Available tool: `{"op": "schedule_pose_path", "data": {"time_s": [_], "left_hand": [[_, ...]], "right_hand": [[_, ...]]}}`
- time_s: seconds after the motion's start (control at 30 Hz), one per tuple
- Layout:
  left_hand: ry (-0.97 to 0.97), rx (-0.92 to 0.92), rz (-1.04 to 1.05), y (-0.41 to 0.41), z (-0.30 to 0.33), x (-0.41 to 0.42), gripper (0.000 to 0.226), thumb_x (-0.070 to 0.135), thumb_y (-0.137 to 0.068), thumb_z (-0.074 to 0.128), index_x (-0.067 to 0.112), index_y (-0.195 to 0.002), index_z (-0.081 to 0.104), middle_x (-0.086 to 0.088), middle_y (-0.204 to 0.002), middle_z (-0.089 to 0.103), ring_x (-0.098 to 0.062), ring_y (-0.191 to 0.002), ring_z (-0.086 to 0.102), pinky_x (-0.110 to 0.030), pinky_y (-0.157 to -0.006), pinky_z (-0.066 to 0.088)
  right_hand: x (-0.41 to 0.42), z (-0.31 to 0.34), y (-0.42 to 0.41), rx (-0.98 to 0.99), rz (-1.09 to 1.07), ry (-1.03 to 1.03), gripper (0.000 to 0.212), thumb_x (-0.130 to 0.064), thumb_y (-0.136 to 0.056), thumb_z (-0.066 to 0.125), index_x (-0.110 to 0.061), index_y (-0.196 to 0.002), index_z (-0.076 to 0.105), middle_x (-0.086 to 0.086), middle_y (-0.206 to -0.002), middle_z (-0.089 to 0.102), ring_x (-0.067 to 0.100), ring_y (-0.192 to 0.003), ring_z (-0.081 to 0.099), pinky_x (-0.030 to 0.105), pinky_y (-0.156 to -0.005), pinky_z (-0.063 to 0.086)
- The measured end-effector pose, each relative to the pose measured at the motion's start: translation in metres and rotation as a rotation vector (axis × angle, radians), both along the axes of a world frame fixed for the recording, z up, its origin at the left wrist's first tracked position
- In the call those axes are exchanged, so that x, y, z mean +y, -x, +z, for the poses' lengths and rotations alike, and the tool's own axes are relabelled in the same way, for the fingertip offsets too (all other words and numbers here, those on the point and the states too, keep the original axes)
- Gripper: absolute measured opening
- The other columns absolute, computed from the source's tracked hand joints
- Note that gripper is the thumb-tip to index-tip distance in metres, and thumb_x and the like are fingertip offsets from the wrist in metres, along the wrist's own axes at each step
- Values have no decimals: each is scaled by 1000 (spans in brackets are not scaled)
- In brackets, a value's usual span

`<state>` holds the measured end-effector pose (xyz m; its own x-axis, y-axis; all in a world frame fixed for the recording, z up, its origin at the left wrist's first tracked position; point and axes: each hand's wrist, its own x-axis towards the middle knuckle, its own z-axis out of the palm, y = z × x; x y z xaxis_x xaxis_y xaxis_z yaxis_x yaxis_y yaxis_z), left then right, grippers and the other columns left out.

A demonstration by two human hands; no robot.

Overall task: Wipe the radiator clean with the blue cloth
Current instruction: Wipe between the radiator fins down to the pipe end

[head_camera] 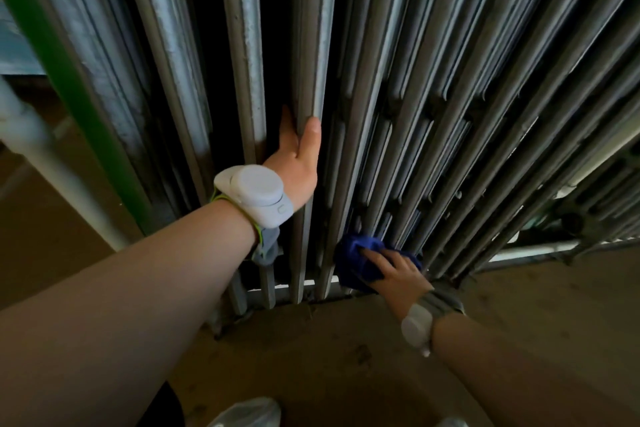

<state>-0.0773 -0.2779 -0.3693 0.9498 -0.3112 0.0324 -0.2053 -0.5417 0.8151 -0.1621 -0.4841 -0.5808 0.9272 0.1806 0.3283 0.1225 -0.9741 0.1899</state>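
Note:
A tall grey cast-iron radiator (398, 87) with many upright columns fills the view. My left hand (298, 159) grips one column near the middle; the thumb lies on its front and the fingers reach behind it, hidden. My right hand (394, 274) presses a crumpled blue cloth (356, 260) against the foot of the columns, low on the radiator, with its fingers spread over the cloth. Both wrists wear white devices on straps.
A green pipe (65, 80) and a white pipe (52, 163) run diagonally at the left of the radiator. A white pipe (526, 251) runs along the base at the right. Brown floor (346, 357) lies below. Two shoe tips in clear covers (246, 412) show at the bottom edge.

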Motion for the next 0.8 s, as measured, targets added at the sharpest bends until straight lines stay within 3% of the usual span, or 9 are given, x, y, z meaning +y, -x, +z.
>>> {"op": "schedule_pose_path", "data": {"time_s": [0.1,0.17,0.27,0.37,0.47,0.6,0.67,0.73,0.8], "left_hand": [[-39,58,-17,-7,-8,3,62,54,-96,13,26,-149,-2,-3,-153,26,-26,-137,31,-28,-112,21],[-33,82,-12,-9,-14,2,62,50,-97,16,22,-150,0,-2,-154,22,-24,-140,27,-28,-113,18],[-4,76,0,-8,-18,0,60,47,-99,17,20,-150,1,-7,-152,28,-26,-138,30,-30,-109,23],[-30,45,28,-3,-19,-1,59,48,-98,14,24,-149,-2,-6,-148,36,-26,-132,38,-22,-99,28],[-31,23,44,-1,-20,-7,59,47,-98,14,23,-150,0,-3,-149,34,-22,-134,35,-17,-100,19],[-40,59,41,-8,-25,-5,61,53,-96,13,26,-150,1,3,-153,25,-20,-139,26,-19,-110,13],[-14,72,24,-11,-25,-4,61,50,-97,16,22,-150,3,4,-156,17,-16,-140,23,-6,-99,11],[-25,72,4,-11,-24,-3,60,44,-99,18,16,-150,4,3,-157,11,-11,-140,20,3,-85,9],[-43,57,4,-12,-24,-2,60,46,-98,18,19,-149,5,5,-156,12,-10,-140,20,0,-90,9]], "right_hand": [[8,23,-1,-315,-12,-235,67,-30,-74,73,-30,-132,38,13,-108,59,38,-88,60,49,-68,56],[4,49,-4,-473,69,-157,87,-12,-65,81,-29,-135,34,14,-118,44,39,-101,47,54,-75,51],[-6,68,-17,-570,27,-108,84,4,-60,80,-27,-129,43,13,-124,36,39,-110,35,58,-82,45],[-2,41,-20,-471,30,-122,71,4,-52,85,-20,-113,57,14,-127,36,43,-112,40,60,-79,46],[5,10,-12,-246,-86,-99,93,-9,-28,93,-26,-113,59,12,-123,38,45,-93,62,50,-66,53],[7,-26,-4,-22,27,62,36,-19,-45,86,-35,-76,76,-4,-124,43,39,-103,55,46,-68,55],[-3,-41,-6,87,59,93,45,-27,-33,92,-40,-71,74,-8,-122,48,37,-102,55,46,-66,58],[-10,-43,-7,51,95,87,51,-29,-30,94,-42,-75,73,-7,-124,43,32,-105,45,47,-70,55],[-14,-28,-8,-148,124,63,39,-20,-46,91,-34,-79,75,-3,-126,41,32,-107,41,51,-73,52]]}}
